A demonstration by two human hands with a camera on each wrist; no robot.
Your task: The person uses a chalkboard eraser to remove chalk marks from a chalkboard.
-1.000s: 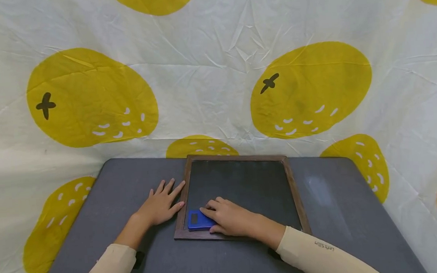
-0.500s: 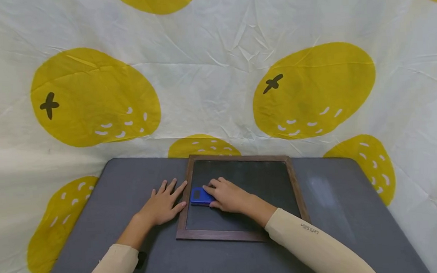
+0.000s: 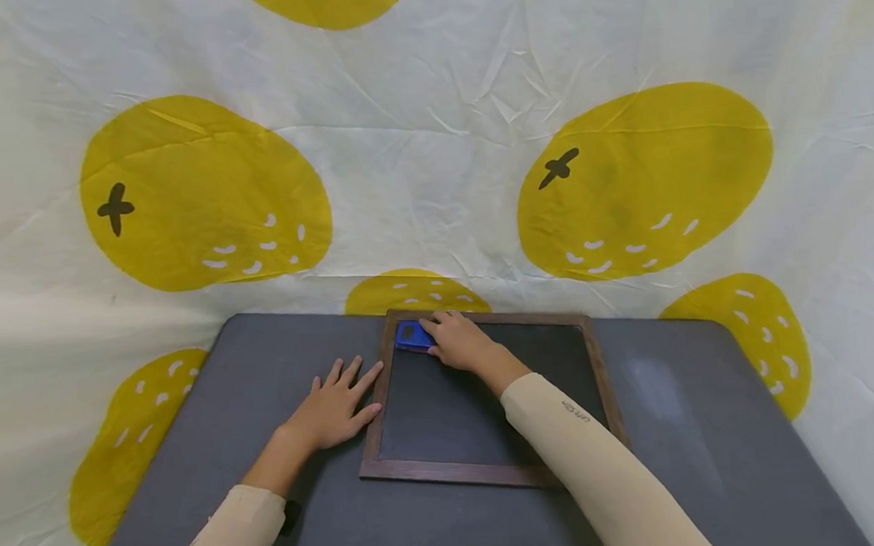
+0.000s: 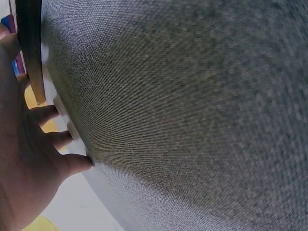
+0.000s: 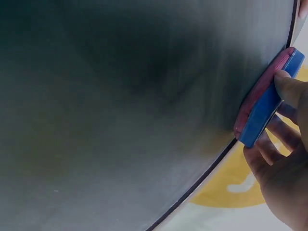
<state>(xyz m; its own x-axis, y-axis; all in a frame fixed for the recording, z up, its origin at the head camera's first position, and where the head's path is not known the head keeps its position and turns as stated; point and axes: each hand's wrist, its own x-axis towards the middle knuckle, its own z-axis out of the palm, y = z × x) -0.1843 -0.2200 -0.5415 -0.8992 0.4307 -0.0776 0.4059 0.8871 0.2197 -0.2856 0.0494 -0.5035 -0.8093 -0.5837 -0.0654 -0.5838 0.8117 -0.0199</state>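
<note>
A small blackboard [image 3: 453,414] in a dark wooden frame lies on the grey table. My right hand [image 3: 460,340] grips a blue eraser [image 3: 411,335] at the board's far left corner. In the right wrist view, the blue eraser [image 5: 264,108] has a reddish felt side against the dark board [image 5: 144,120], with thumb and fingers on its opposite edges. My left hand [image 3: 334,409] lies spread on the table, thumb and forefinger touching the board's left frame. The left wrist view shows that hand [image 4: 33,144] from the side, its fingers straight.
The grey table [image 3: 324,522] reaches to a white cloth [image 3: 416,182] with large yellow fruit prints, hung behind it. A pale smudge [image 3: 654,385] marks the tabletop right of the board. Cream sleeves [image 3: 598,455] cover both forearms.
My right hand has slid the eraser away from me along the board's left side, from the near left corner to the far left one. My left hand has stayed at the frame.
</note>
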